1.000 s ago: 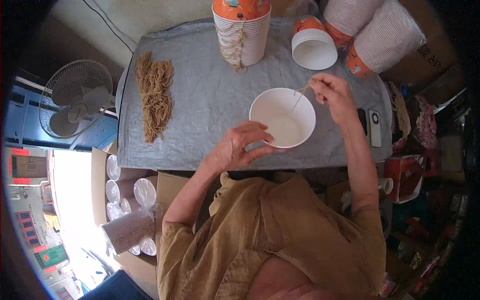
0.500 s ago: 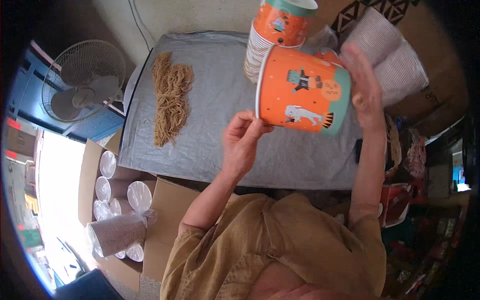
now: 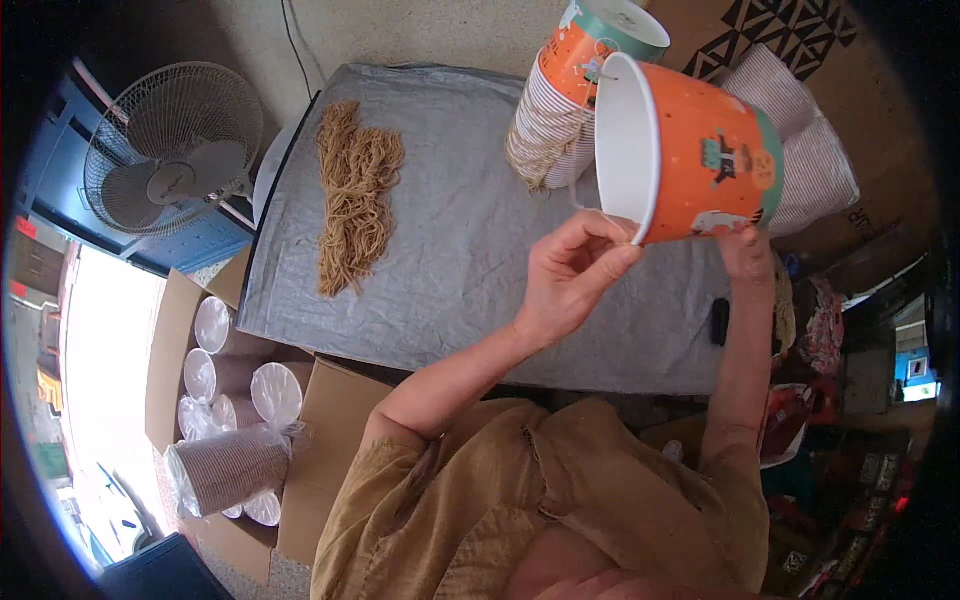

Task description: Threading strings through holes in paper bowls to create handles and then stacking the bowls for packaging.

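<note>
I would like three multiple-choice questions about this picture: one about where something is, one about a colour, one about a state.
1. Where does the bundle of brown strings lie?
A. on the left part of the grey table cover
B. inside the cardboard box
C. on the fan

2. What colour is the outside of the paper bucket that the hands hold?
A. blue
B. orange
C. black

3. How is the held bucket turned?
A. upright on the table
B. on its side in the air, its opening toward the left
C. upside down on the stack

Answers: 1 A, the strings rest on the table cover near its left edge. 2 B, its wall is mainly orange. 3 B, the left hand pinches the rim and the right hand supports it from below.
</note>
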